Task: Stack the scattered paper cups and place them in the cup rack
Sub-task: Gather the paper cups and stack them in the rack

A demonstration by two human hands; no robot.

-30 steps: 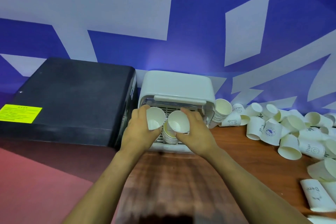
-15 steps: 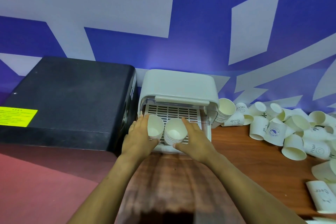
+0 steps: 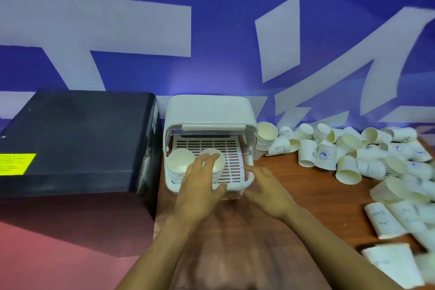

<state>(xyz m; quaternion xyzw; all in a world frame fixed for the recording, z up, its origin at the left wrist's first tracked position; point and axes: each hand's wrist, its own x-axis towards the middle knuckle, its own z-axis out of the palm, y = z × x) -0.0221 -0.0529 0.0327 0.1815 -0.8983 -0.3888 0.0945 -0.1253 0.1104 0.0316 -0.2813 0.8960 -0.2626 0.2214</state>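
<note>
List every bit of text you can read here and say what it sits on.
"HELLO": on a tipped paper cup in the pile.
Yellow label on the black box: print too blurred to read.
Blue round logo on another cup: too small to read.
Other cup prints: blurred.

Black box [image 3: 75, 139] with a yellow label [image 3: 16, 164] on its top, left end of the wooden table [image 3: 294, 186], blue-and-white wall [image 3: 211, 30] behind the box

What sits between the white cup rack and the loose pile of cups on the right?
In the head view, a tilted stack of nested cups leans against the cup rack, with one printed cup lying on its side before the loose pile.
</note>
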